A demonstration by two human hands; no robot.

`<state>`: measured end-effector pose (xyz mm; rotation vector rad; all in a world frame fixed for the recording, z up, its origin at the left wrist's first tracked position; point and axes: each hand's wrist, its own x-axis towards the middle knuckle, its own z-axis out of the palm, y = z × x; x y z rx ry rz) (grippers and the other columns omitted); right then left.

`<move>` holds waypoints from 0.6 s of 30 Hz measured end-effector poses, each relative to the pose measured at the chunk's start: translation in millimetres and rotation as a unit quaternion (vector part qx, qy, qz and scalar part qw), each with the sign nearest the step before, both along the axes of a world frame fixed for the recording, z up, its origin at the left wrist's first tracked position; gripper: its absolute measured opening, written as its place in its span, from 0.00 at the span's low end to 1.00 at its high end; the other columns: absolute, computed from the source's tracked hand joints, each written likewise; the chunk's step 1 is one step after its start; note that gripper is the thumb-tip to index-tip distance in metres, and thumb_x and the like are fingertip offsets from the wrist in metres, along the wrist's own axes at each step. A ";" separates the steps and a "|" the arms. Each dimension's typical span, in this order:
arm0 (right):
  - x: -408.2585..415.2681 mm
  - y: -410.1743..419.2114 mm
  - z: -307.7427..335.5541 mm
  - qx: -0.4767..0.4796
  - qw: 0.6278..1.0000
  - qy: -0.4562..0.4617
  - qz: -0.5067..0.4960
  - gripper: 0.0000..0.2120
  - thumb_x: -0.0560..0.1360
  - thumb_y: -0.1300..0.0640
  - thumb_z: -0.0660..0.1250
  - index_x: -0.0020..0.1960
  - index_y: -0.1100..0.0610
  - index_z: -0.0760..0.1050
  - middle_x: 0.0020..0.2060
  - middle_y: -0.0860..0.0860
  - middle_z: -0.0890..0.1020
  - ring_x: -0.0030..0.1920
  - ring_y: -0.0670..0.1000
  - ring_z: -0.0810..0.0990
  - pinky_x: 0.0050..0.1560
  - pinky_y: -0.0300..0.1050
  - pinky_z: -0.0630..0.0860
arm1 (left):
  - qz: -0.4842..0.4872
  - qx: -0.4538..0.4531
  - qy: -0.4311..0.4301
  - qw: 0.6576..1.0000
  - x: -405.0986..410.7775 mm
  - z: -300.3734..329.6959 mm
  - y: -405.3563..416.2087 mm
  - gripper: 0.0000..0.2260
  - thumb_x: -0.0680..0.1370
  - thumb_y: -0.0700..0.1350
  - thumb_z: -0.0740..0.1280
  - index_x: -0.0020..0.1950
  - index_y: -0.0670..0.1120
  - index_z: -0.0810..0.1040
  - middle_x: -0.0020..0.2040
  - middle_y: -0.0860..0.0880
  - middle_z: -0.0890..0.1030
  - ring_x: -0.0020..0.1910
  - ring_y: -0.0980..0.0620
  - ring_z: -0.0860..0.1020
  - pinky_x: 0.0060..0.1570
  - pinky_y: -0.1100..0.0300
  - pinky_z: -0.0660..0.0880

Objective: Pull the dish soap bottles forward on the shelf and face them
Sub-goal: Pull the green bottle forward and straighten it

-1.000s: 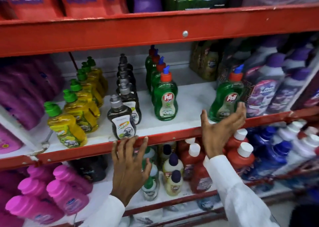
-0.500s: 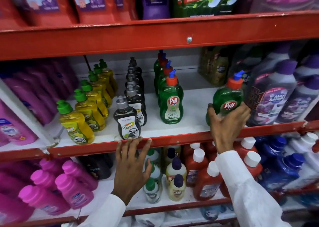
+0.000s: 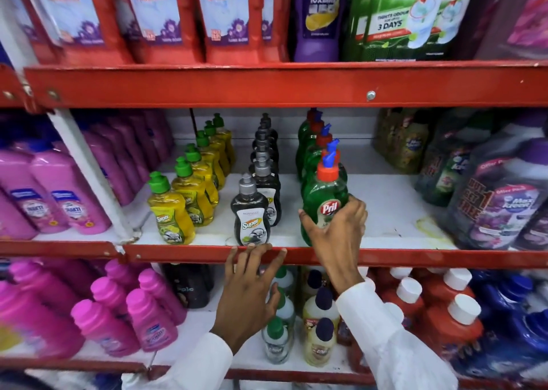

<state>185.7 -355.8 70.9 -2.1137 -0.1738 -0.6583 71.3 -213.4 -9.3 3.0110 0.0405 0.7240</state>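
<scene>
Three rows of dish soap bottles stand on the middle shelf (image 3: pixel 385 211): yellow ones with green caps (image 3: pixel 170 211), black ones with grey caps (image 3: pixel 250 214), and green Pril ones with red caps. My right hand (image 3: pixel 336 232) grips the front green Pril bottle (image 3: pixel 324 195) at the head of the green row, near the shelf's front edge, its label facing out. The fingers of my left hand (image 3: pixel 249 289) rest spread on the red front rail (image 3: pixel 178 254), just below the front black bottle.
Pink bottles (image 3: pixel 59 200) fill the left of the shelf; large purple cleaner jugs (image 3: pixel 504 200) stand at the right. White shelf surface lies bare between the green row and the jugs. More bottles crowd the shelf below; pouches sit above.
My right hand has carried the green Pril bottle leftward from beside the purple jugs to the front of the green row. My left hand has stayed on the rail.
</scene>
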 end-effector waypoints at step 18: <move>3.4 -64.7 -22.7 0.086 0.983 0.075 0.141 0.31 0.73 0.52 0.72 0.72 0.55 0.63 0.66 0.53 0.71 0.61 0.52 0.75 0.55 0.43 0.73 | -0.045 -0.244 -0.037 0.968 36.4 57.7 -37.8 0.08 0.75 0.50 0.66 0.52 0.51 0.80 0.43 0.52 0.83 0.39 0.54 0.79 0.45 0.54 0.81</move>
